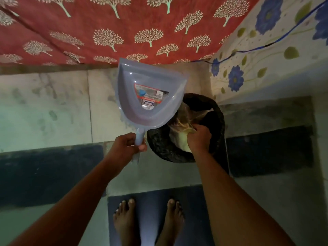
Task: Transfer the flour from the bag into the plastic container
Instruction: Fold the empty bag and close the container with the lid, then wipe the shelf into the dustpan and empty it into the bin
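My left hand (128,146) grips the handle of a pale blue plastic dustpan (149,93) and holds it up over the floor, with a printed label stuck inside its pan. My right hand (199,138) is closed on a crumpled clear plastic bag (186,119) with a yellowish part, inside a round black bin lined with a black bag (218,121). The dustpan's right edge overlaps the bin's left rim. No flour or plastic container is visible.
A red cloth with white tree prints (106,32) hangs across the top. A white cloth with blue flowers (266,50) covers something at the right. My bare feet (147,222) stand on a dark blue mat (156,196) on the worn tiled floor.
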`<state>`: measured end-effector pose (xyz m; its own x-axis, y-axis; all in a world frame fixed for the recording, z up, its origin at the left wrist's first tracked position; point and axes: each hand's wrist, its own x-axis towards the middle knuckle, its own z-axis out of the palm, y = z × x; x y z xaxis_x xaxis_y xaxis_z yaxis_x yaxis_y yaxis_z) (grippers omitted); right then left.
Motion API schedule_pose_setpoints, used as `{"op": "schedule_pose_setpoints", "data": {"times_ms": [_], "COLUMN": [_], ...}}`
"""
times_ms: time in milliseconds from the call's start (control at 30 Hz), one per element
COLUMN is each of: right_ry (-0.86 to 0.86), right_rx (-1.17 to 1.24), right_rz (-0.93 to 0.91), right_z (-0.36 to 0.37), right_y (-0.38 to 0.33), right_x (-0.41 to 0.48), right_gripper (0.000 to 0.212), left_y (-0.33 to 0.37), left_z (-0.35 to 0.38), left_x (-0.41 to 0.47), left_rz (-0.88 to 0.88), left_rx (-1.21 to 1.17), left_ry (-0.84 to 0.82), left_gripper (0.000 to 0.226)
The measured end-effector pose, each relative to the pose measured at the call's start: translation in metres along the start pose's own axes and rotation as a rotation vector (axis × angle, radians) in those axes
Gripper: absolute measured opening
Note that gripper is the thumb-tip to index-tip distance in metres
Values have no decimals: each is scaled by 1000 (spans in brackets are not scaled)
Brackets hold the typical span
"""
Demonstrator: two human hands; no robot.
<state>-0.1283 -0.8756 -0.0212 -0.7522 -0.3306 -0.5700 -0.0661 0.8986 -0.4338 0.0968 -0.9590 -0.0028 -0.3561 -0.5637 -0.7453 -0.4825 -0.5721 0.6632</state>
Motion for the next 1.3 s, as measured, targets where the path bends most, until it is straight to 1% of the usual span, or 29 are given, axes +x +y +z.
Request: {"op": "schedule_pose_setpoints", "data": {"times_ms": [133,233,333,367,467,500,567,633,700,767,833,867,967,1067,1100,1167,1200,1300], "right_ry": [-71,-130,-166,-170,-127,-108,-94,-66,-17,30,54,59,123,185,214,268,280,348], "right_rx": [-76,-105,-98,-74,109,183,285,336,364,400,435,447,495,569,607,671,684,760], "right_rz": [-20,-10,10,7,-41,-45,-41,-57,-76,-84,-89,-92,-88,-56,-56,-64,-71,-69], "right_z": [24,30,19,15,-15,-29,-50,-74,-105,-130,-156,-168,-206,-246,-264,-292,-302,-342], "right_y": [5,16,23,25,16,13,14,11,0,-10,-23,-29,-39,-47,-49,-49,-49,-46], "right_x": [25,28,18,12,-13,-23,-40,-61,-88,-111,-141,-157,-210,-271,-300,-349,-365,-432], "right_gripper": [30,33,38,41,48,48,41,33,27,21,17,15,9,11,13,16,17,16], "left_y": [-15,-22,-18,-18,-2,9,25,42,65,86,111,122,156,195,211,234,239,258], "left_z": [15,23,29,29,27,26,24,22,20,20,19,18,13,2,0,-3,-4,-5], "left_x": [15,17,7,3,-16,-24,-41,-61,-87,-113,-147,-162,-215,-269,-296,-336,-347,-399], "left_rz": [27,33,23,22,46,60,85,104,142,151,137,136,152,190,184,170,173,206], "left_rx": [-71,-123,-129,-126,-93,-68,-5,61,127,178,201,195,213,285,316,361,387,472], "left_ry": [-21,-64,-88,-86,-90,-110,-147,-159,-174,-221,-239,-256,-337,-414,-442,-477,-479,-509], "left_gripper": [18,36,50,47,25,25,35,35,33,25,34,34,21,15,18,33,34,18]}}
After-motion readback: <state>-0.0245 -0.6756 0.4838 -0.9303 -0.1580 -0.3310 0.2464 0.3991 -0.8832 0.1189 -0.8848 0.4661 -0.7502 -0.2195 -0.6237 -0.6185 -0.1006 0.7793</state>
